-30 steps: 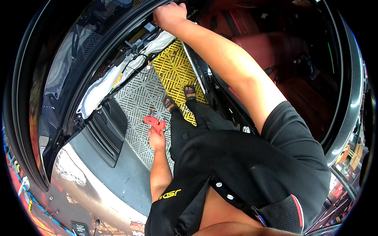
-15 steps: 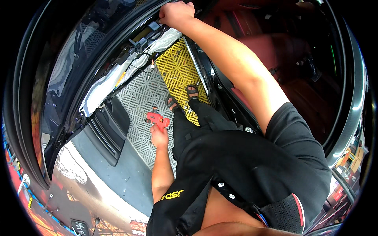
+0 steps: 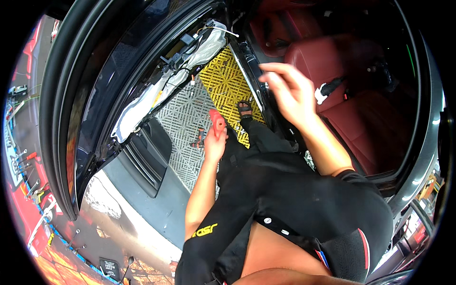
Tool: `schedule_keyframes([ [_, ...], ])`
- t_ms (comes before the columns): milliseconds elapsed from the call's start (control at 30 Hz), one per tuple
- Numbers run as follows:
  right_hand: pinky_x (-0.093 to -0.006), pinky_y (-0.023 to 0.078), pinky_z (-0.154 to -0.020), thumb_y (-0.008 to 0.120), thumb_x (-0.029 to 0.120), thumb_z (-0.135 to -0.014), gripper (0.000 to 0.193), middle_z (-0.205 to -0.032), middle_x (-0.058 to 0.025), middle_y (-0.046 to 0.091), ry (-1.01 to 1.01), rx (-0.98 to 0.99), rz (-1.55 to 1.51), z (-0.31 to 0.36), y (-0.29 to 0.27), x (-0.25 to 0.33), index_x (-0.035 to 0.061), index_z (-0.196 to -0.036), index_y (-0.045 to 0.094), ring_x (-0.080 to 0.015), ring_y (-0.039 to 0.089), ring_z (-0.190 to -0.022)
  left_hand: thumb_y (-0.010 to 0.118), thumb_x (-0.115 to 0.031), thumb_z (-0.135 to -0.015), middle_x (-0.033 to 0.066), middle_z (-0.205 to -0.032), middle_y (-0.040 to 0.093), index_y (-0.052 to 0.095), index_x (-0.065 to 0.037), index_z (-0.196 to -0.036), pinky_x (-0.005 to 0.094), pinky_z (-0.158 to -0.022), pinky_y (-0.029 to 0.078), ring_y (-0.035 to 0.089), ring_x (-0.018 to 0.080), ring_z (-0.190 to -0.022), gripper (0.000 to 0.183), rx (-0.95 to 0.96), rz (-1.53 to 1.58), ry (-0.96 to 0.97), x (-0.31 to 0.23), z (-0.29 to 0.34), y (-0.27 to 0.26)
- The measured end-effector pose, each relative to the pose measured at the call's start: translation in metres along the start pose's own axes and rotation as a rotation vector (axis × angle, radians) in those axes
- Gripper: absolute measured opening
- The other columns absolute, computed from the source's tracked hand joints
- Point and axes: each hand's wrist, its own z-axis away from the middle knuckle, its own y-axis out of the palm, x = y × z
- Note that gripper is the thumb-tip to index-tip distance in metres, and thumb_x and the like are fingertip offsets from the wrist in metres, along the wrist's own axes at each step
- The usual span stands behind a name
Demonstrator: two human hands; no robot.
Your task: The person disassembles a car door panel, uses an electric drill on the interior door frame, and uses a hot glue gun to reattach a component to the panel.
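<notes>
A red pistol-shaped tool is in my left hand, over the grey floor grating beside my leg; its fingers are wrapped round it and its exact kind is unclear. My right hand is raised between the car door and the seat, fingers apart and slightly blurred, holding nothing. Ahead and to the left stands the open dark car door, its inner side uncovered, showing white padding, black connectors and loose wires. A thin white-tipped cable sticks out at the door's far end.
On the right lies the cabin with a dark red seat, a black-and-white item on it. A grey trim panel is at lower left. Grey grating and yellow grating cover the floor. Hand tools hang at far left.
My right hand has let go of the door's upper edge and come back toward me. My left hand has turned the red tool and shifted right. The view has moved slightly.
</notes>
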Motion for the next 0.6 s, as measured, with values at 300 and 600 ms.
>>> schedule_keyframes([
  [300, -0.0365, 0.034, -0.065, 0.058, 0.017, -0.092, 0.008, -0.085, -0.0017, 0.056, -0.878, 0.101, 0.079, -0.003, -0.1, 0.124, 0.0154, -0.085, 0.054, -0.0204, 0.05, -0.075, 0.054, -0.037, -0.106, 0.0099, -0.082, 0.069, 0.064, 0.001, -0.114, 0.0364, -0.072, 0.054, 0.07, 0.0214, -0.076, 0.04, -0.001, -0.178, 0.239, -0.109, -0.006, 0.013],
  [600, -0.044, 0.049, -0.104, 0.076, 0.012, -0.08, 0.077, -0.135, -0.023, 0.055, 0.384, 0.33, 0.021, 0.092, 0.058, -0.116, 0.0021, -0.149, 0.043, -0.0355, 0.06, -0.122, 0.055, -0.029, -0.109, 0.0099, -0.134, 0.06, 0.053, 0.002, -0.143, 0.0354, -0.108, 0.044, 0.056, 0.0196, -0.126, 0.046, 0.196, 0.256, 0.166, -0.096, -0.026, 0.015],
])
